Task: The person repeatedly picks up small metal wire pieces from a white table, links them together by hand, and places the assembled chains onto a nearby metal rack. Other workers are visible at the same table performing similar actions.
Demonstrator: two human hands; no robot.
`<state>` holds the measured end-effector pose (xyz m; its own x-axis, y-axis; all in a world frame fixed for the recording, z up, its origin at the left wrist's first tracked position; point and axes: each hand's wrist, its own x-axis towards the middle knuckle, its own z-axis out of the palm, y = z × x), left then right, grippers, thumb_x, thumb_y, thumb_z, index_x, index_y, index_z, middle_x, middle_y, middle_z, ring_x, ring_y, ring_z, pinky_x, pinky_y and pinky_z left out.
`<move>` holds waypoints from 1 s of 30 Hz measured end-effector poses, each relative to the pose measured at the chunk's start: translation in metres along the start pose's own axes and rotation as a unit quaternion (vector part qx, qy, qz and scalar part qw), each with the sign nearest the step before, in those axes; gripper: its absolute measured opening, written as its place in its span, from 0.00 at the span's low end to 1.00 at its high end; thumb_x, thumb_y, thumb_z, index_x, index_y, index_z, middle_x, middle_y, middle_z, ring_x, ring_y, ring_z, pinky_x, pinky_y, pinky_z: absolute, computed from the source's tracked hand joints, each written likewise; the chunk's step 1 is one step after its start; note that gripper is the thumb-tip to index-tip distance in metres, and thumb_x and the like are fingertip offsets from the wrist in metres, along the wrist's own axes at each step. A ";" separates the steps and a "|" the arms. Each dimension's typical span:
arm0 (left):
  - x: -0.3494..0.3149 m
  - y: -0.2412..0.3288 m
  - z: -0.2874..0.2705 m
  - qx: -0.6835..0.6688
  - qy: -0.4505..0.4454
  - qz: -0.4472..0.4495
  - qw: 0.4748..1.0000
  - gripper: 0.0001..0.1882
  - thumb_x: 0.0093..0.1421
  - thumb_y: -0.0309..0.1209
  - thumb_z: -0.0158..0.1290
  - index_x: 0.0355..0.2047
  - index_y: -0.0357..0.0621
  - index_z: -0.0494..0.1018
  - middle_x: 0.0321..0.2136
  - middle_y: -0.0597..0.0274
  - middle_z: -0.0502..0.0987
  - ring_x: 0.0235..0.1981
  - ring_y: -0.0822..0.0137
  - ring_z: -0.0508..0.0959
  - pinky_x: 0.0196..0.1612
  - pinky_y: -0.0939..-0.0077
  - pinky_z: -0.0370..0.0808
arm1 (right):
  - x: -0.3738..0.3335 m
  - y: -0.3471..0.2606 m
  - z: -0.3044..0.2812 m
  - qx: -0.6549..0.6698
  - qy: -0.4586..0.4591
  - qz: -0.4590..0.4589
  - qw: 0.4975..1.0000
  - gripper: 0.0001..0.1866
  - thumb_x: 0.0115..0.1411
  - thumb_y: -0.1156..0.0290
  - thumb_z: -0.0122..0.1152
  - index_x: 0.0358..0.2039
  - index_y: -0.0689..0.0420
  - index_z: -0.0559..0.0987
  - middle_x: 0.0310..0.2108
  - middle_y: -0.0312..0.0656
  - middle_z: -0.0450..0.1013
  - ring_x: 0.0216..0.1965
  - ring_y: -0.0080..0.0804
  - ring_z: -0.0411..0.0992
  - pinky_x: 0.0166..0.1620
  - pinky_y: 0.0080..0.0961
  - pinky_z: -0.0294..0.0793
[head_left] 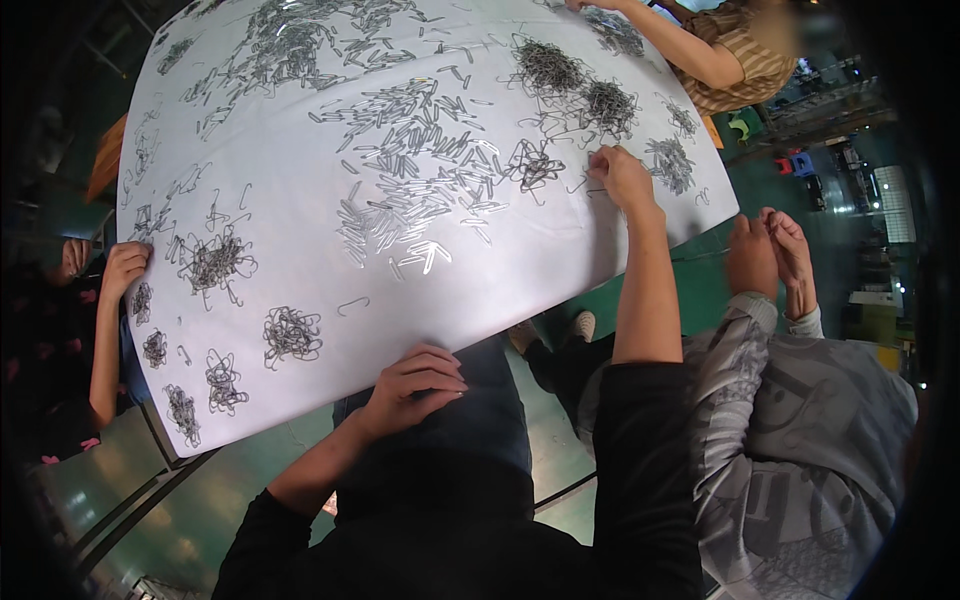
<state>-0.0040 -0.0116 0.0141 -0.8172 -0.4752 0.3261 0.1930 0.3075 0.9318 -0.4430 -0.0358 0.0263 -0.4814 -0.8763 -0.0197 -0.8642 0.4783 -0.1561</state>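
My left hand [412, 388] is at the table's near edge, fingers curled toward the thumb; anything pinched there is too small to make out. My right hand [624, 180] reaches over the table with its fingertips closed and lowered to the surface. Whatever they grip is hidden. Beside those fingertips lie a few loose bent wire hooks [575, 185] and a small dark heap of wire hooks [536, 166]. Left of that spreads a wide scatter of short, shiny oblong metal pieces [425, 150]. A single wire hook [353, 304] lies beyond my left hand.
The white-covered table [520, 275] carries more hook heaps, at the left [292, 335] and far right [608, 105]. A co-worker in grey [810, 420] sits close on my right, hands raised. Another hand [126, 264] rests on the left edge; a person in stripes [735, 60] works at far right.
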 end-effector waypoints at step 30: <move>-0.014 0.042 0.036 0.076 0.117 0.024 0.990 0.10 0.51 0.20 0.59 0.35 0.41 0.79 0.31 0.62 0.80 0.32 0.65 0.77 0.38 0.74 0.73 | -0.321 -0.212 0.002 0.719 0.139 0.085 0.675 0.04 0.59 0.78 0.61 0.34 0.60 0.77 0.44 0.37 0.65 0.42 0.23 0.64 0.45 0.18 0.66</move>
<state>-0.0042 0.0379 0.0426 -0.6568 -0.6303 0.4139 0.1298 0.4463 0.8854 -0.1050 0.1437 0.0636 -0.7374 -0.6754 -0.0037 0.1471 -0.1553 -0.9768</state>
